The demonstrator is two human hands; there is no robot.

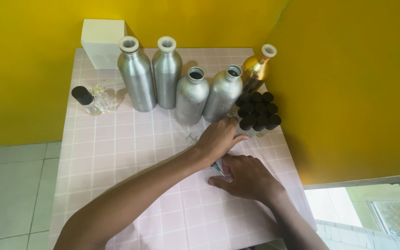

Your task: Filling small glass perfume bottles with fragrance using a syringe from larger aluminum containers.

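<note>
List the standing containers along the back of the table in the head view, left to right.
Black-capped small glass bottle → tall silver bottle → second tall silver bottle → short silver bottle → second short silver bottle → gold bottle.

L hand (218,138) crosses over R hand (247,177), both palm-down.

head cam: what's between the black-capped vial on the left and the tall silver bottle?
A small clear glass bottle, uncapped, stands between the black-capped vial and the tall silver bottle, seen in the head view.

Both forearms are bare, no sleeves in view; the left hand (218,137) and right hand (248,178) wear nothing.
</note>
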